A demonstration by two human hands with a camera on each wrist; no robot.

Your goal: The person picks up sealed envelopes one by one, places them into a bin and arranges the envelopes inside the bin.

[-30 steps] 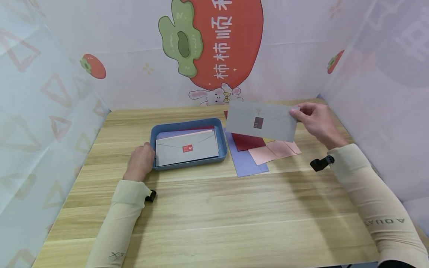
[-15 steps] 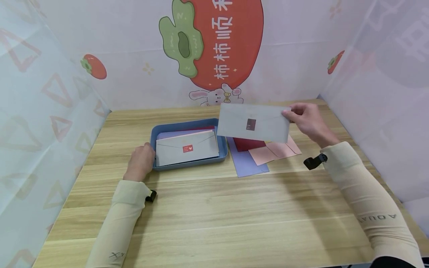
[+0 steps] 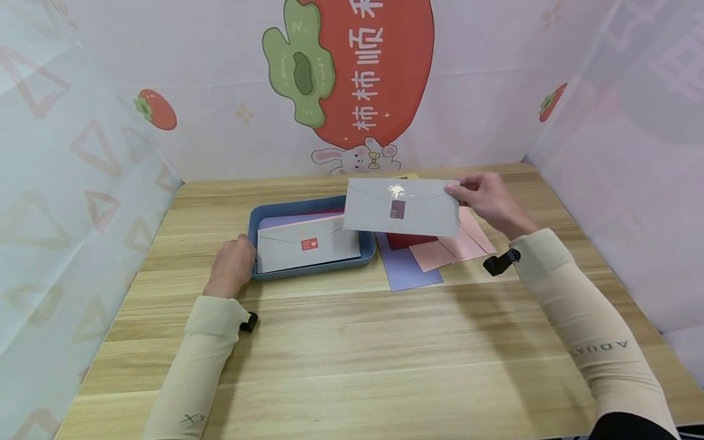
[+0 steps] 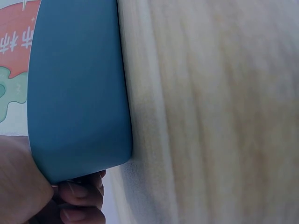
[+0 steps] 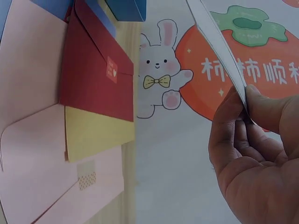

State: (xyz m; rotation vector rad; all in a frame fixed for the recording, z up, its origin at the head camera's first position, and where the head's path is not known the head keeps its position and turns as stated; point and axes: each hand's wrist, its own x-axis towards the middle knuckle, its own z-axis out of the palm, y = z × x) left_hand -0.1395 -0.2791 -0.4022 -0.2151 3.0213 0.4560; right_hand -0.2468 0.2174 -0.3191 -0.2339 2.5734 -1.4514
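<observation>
My right hand (image 3: 488, 198) pinches a white envelope (image 3: 368, 211) by its right end between thumb and fingers. The envelope is held up with its flap side and a dark seal facing the head camera, its left end overlapping the blue tray (image 3: 313, 271). In the right wrist view the white envelope (image 5: 223, 49) shows edge-on. My left hand (image 3: 231, 263) grips the tray's left end, thumb on one side and fingers curled on the other in the left wrist view. Inside the tray lies another white envelope (image 3: 286, 247) with a red seal, over purple and red ones.
Right of the tray, loose envelopes overlap on the wooden table (image 3: 352, 360): a purple one (image 3: 409, 275), a dark red one (image 3: 404, 241), pink ones (image 3: 456, 247) and a yellow one (image 5: 96, 128). A printed cloth (image 3: 220, 79) stands behind the table.
My right hand has moved left and slightly forward-down in view, carrying the white envelope from above the loose pile to over the tray's right end. My left hand and the tray have stayed put.
</observation>
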